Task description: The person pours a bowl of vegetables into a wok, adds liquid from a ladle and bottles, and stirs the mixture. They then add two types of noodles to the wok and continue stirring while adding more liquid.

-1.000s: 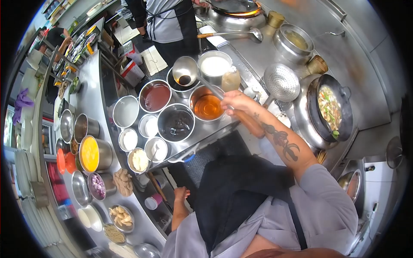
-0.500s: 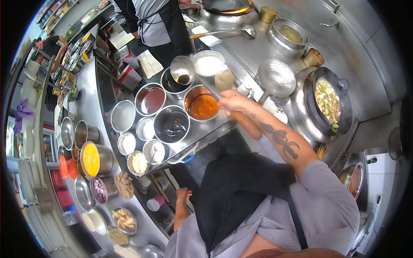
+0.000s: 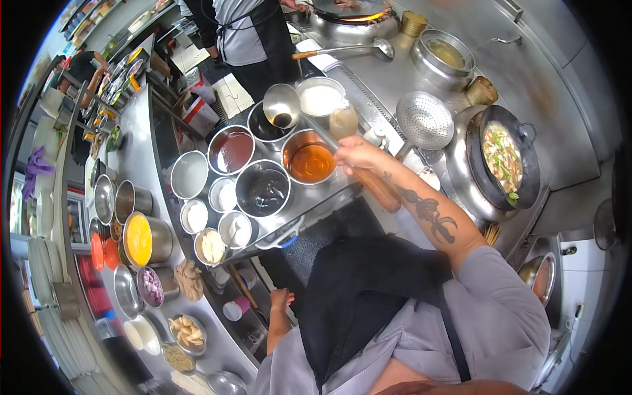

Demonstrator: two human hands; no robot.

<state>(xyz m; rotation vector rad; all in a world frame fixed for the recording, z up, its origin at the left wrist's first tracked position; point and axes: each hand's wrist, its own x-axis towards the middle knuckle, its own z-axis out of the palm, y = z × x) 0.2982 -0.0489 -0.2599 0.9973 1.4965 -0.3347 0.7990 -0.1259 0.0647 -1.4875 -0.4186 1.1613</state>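
Right hand (image 3: 356, 155), mid-frame, wrapped round ladle (image 3: 279, 101) — wrist tilt could spill dark liquid (image 3: 282, 120). Left hand (image 3: 282, 299), lower-centre, half-curled — contents unclear.

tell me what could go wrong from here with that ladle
The dark liquid in the ladle could spill if the right hand tilts it, perhaps into the neighbouring white liquid.
The ladle's handle runs close to the bottle in this view, so a sideways swing might knock it.
The food in the wok might overcook if its burner is lit, which I can't see.
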